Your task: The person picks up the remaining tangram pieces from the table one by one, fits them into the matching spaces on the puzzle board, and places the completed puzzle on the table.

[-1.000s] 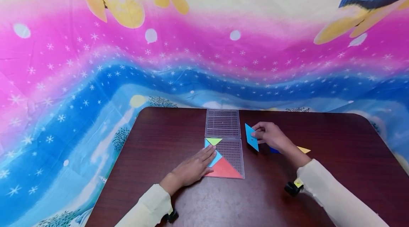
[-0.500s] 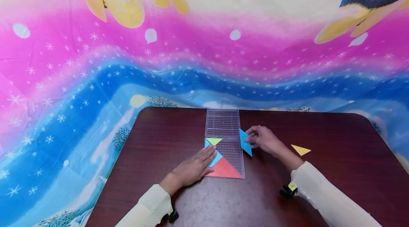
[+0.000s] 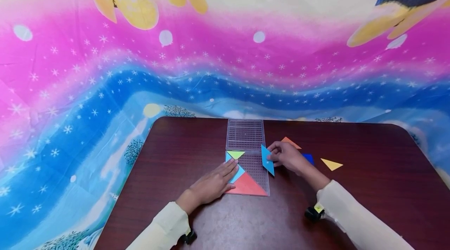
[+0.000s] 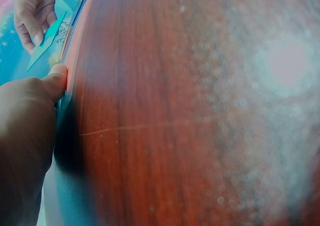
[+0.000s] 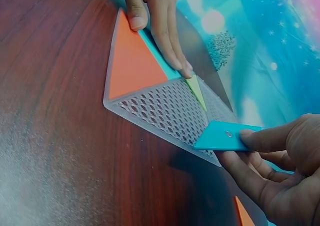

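My right hand (image 3: 289, 159) pinches a blue parallelogram tangram piece (image 3: 267, 161) between thumb and fingers. In the right wrist view the parallelogram (image 5: 220, 137) is held above the right edge of a clear gridded tray (image 3: 254, 164). My left hand (image 3: 215, 181) lies with extended fingers on pieces at the tray's left side. Its fingers partly cover a light blue piece (image 3: 239, 174), and its thumb touches a red-orange triangle (image 3: 249, 186) along the tray's near side. A small lime green triangle (image 3: 235, 154) fits against the far edge, just beyond the left fingertips.
A second gridded panel (image 3: 245, 134) adjoins the tray on its far side. To the right lie an orange piece (image 3: 291, 142), a dark blue piece (image 3: 308, 158) and a yellow triangle (image 3: 331, 164). A printed cloth (image 3: 218, 58) hangs behind the brown table (image 3: 183, 152).
My right hand has carried the parallelogram left and slightly nearer, from beside the tray to its right edge. The orange piece has come into sight behind it. My left hand has stayed put.
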{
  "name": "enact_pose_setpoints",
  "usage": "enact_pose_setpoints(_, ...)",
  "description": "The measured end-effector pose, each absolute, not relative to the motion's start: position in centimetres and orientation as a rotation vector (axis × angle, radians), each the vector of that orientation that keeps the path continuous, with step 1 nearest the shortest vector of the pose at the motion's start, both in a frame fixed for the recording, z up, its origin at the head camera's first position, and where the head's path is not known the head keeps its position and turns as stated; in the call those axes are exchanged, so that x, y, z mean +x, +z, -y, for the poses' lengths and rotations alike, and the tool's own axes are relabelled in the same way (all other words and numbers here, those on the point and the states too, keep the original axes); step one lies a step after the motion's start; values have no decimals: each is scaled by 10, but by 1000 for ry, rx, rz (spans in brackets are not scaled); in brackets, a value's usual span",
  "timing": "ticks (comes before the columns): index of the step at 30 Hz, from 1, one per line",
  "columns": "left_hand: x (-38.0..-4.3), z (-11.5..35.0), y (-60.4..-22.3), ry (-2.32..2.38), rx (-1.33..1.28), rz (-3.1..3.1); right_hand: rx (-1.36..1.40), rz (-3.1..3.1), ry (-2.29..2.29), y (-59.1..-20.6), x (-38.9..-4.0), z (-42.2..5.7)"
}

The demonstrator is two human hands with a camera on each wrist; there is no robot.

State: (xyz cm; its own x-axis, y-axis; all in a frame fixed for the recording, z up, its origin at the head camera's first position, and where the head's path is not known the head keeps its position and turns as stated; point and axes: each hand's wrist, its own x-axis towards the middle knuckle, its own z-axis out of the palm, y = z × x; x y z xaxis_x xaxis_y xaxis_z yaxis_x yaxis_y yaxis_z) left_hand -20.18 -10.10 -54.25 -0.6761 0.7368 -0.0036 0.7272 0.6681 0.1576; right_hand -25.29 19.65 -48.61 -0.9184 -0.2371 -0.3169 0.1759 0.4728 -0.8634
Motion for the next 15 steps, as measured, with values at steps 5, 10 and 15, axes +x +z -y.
enact_pose_setpoints(5,-202,100,-541,219,1242,-2806,-12,-2347,-1415,-489,-249,-193)
enact_pose_setpoints(10,-202,101,-542,206,1249,-2808,17,-2360,-1398,-490,-247,-190)
enact_pose_setpoints(15,-202,101,-542,198,1248,-2811,9,-2336,-1423,-493,-245,-187)
